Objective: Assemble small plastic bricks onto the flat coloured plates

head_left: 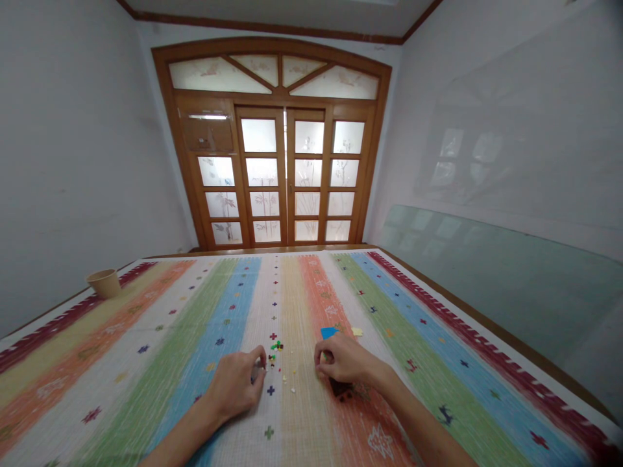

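The counter (511, 342), edged in brown wood, is covered by a white-bordered woven cloth (165, 363) striped in maroon, orange, green, blue, cream and white, patterned with small motifs. An upright tan cup (104, 285) is set near its far left edge. Around the middle, a loose cluster of tiny green, dark and yellow pieces (277, 346) is scattered, with small pale bits (293, 390) strewn nearer. A flat bright-blue piece (328, 333) and a pale-yellow piece (357, 332) are seen beside the right hand (321, 363), by which a dark-brown piece (341, 387) is partly covered.
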